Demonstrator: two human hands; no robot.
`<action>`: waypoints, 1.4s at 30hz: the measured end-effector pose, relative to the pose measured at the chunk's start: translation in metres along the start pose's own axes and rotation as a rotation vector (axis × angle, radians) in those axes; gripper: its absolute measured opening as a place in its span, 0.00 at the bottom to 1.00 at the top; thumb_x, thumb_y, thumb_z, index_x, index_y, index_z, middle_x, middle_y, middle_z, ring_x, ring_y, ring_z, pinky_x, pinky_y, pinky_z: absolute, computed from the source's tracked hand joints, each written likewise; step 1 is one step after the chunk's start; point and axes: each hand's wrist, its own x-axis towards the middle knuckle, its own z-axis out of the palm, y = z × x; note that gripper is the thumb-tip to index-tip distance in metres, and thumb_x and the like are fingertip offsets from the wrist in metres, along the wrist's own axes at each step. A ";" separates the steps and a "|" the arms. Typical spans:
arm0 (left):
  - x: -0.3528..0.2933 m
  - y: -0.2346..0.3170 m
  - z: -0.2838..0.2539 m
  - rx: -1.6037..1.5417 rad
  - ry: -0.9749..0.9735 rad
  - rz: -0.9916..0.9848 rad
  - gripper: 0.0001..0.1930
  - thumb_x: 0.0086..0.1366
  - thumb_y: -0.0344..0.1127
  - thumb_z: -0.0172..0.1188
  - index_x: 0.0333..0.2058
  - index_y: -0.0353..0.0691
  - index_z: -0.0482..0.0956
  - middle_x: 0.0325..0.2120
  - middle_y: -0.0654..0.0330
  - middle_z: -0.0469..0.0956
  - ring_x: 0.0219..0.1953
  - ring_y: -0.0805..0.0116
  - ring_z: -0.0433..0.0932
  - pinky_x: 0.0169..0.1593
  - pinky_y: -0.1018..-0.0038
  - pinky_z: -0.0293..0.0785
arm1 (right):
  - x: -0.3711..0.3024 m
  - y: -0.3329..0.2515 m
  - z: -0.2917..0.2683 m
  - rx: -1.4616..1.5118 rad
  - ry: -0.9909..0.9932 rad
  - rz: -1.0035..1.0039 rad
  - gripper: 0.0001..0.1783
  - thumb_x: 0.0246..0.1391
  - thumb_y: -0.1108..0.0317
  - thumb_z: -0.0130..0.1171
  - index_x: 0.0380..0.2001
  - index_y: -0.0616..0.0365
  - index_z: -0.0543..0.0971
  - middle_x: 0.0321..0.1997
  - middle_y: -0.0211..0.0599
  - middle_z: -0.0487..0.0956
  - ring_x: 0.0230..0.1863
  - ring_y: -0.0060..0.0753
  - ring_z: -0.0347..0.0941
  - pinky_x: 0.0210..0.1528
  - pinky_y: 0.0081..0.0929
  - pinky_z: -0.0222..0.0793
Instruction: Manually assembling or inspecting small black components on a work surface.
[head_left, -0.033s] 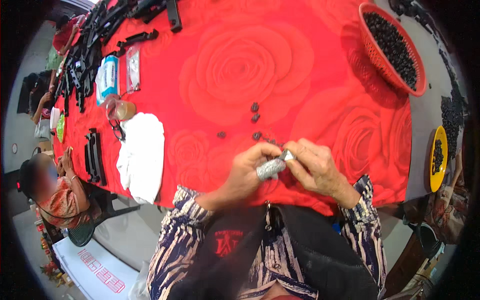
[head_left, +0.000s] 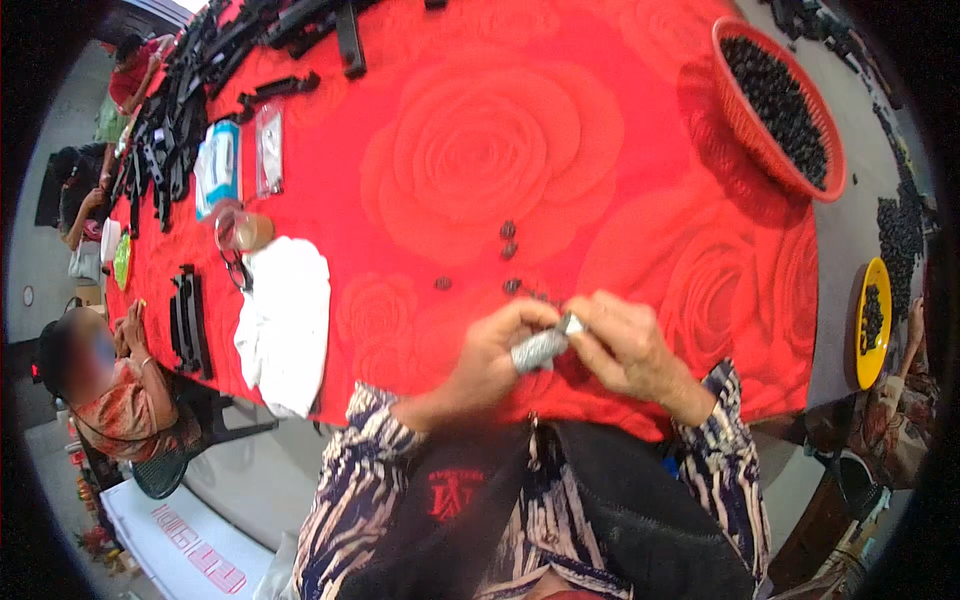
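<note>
At the left edge, a co-worker (head_left: 125,385) was partly lost in the dark rim, the face blurred. In the upper left, black bars (head_left: 178,110) lay in a heap, cut off at the top. Right of these was a crumpled white cloth (head_left: 285,330). Small black pieces (head_left: 509,229) were scattered at centre. Below them, the left hand (head_left: 495,350) was half curled, with a silver-grey cylinder (head_left: 538,350) at its thumb side; I cannot tell if it was gripped or worn. The right hand (head_left: 625,345) pinched a pale shiny piece (head_left: 573,325) beside the cylinder, mostly covered by fingertips. Upper right, a red basket (head_left: 838,165) held black pieces.
</note>
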 end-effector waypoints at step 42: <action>0.013 0.000 -0.002 -0.450 -0.058 -0.086 0.07 0.58 0.27 0.58 0.35 0.30 0.76 0.26 0.55 0.78 0.21 0.73 0.75 0.24 0.78 0.73 | 0.002 -0.006 0.005 -0.089 0.245 -0.344 0.23 0.29 0.78 0.65 0.36 0.65 0.74 0.21 0.36 0.70 0.17 0.34 0.67 0.18 0.28 0.62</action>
